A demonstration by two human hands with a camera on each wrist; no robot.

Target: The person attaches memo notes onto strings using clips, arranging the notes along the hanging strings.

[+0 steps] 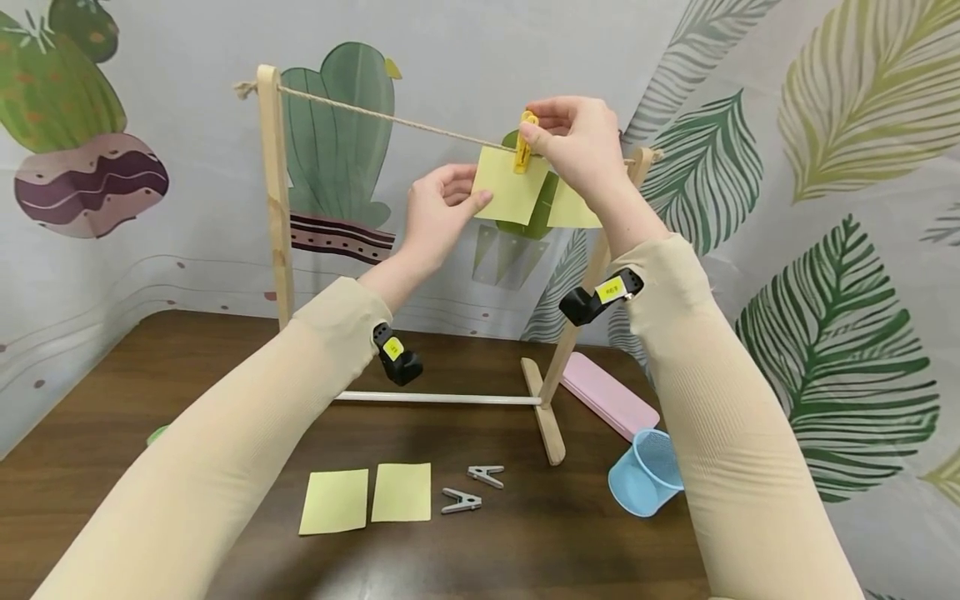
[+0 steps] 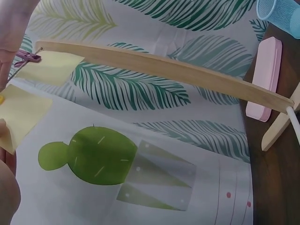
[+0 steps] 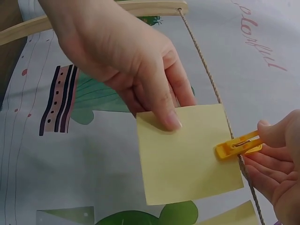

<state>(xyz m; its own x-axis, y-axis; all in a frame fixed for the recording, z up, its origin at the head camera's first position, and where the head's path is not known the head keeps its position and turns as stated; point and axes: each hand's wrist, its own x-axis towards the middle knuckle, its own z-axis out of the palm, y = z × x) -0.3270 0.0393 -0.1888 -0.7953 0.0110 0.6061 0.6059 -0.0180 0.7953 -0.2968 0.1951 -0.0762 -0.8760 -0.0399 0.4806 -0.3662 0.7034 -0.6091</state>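
Observation:
A yellow sticky note [image 1: 504, 190] hangs against the rope [image 1: 420, 127], its upper edge under a yellow clothespin [image 1: 522, 150]. My right hand [image 1: 581, 148] pinches the clothespin's handle end between thumb and fingers. With thumb in front and fingers behind, my left hand [image 1: 441, 208] grips the note's left edge. The right wrist view shows the clothespin [image 3: 234, 146] crossing both the note [image 3: 187, 159] and the rope. A second note [image 1: 573, 207] hangs to the right, partly behind my right hand; a purple clothespin [image 2: 28, 57] is at its top in the left wrist view.
Wooden posts [image 1: 274, 192] hold the rope, joined low down by a white rod [image 1: 442, 399]. On the table lie two sticky notes [image 1: 334, 502] [image 1: 402, 492] and two grey clothespins [image 1: 486, 475] [image 1: 461, 501]. A pink case [image 1: 609, 395] and a blue mesh cup [image 1: 637, 479] sit at right.

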